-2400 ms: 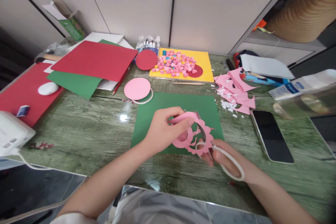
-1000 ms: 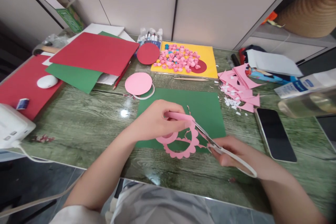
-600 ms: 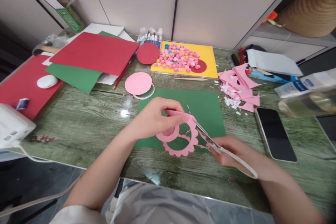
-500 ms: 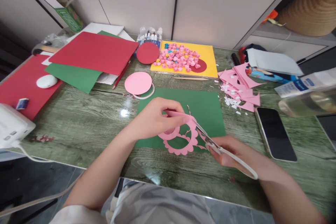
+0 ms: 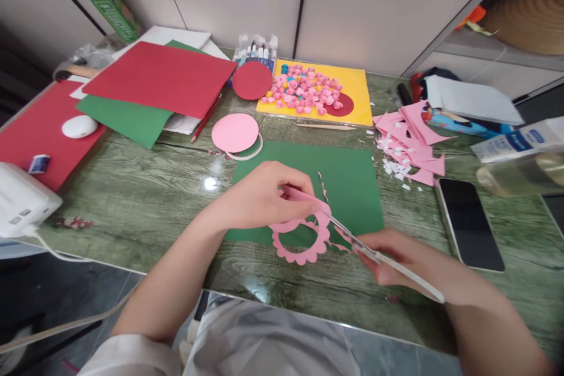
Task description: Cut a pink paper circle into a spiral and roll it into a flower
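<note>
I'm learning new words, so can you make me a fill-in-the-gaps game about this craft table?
1. The right hand holds a pair of ____.
2. The left hand pinches a cutout made of ____ paper.
3. Under the cutout lies a sheet coloured ____.
4. The phone lies to the ____ of the sheet.

Missing words: scissors, pink, green, right.
</note>
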{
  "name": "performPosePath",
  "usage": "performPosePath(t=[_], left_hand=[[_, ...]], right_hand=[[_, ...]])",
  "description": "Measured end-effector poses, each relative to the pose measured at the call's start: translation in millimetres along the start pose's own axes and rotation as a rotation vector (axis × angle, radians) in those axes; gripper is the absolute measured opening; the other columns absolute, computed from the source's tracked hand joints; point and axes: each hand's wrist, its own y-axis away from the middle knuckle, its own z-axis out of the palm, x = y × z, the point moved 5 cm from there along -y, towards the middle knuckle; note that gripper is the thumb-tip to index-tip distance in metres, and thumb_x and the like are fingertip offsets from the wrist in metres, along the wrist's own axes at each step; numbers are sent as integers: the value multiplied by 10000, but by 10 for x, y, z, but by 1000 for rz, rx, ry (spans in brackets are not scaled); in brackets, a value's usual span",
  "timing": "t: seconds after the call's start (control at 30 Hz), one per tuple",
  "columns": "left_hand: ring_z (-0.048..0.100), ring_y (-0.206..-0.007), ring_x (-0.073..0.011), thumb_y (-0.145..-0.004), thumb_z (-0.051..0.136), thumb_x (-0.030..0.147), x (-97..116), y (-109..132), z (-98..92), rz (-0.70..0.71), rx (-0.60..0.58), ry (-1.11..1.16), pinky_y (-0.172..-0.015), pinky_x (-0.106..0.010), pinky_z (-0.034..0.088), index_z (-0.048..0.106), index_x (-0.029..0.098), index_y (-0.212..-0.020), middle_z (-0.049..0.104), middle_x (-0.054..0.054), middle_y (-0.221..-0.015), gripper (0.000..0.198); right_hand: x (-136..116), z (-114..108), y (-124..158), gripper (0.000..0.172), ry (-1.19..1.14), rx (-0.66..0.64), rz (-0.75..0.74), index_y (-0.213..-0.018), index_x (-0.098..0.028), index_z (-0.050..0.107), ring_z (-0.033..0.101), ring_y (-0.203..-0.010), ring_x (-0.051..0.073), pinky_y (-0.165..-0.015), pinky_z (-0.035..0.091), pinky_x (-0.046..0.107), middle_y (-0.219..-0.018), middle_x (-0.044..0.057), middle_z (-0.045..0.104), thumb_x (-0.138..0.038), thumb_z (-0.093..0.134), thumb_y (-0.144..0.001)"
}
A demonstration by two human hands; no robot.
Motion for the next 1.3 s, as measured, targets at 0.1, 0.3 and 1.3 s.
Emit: performPosePath(t=[0.1, 0.3, 1.3], left_hand=[[327, -538, -64, -769, 565, 363, -5, 4, 8, -8, -55, -25, -485, -201, 266, 532, 140, -586, 430, 35, -538, 291], [316, -534, -62, -784, 528, 299, 2, 3, 28, 21, -131, -119, -472, -209, 237, 574, 140, -614, 414, 40, -544, 238], [267, -470, -58, -737, 527, 269, -96, 29, 211, -1, -375, -156, -425, -199, 218, 487, 149, -532, 356, 45, -475, 241]], right_hand=[[80, -13, -5, 473, 68, -2, 1, -620, -178, 409, 263, -535, 91, -485, 194, 228, -568, -58, 324, -610, 549, -751], [188, -2, -11, 414, 102, -47, -10, -618, -186, 369, 293, -529, 89, -471, 226, 216, -566, -61, 333, -513, 567, -775], [176, 35, -40, 404, 312, -126, -15, -563, -170, 388, 325, -486, 75, -459, 235, 215, -528, -60, 410, -426, 591, -800]])
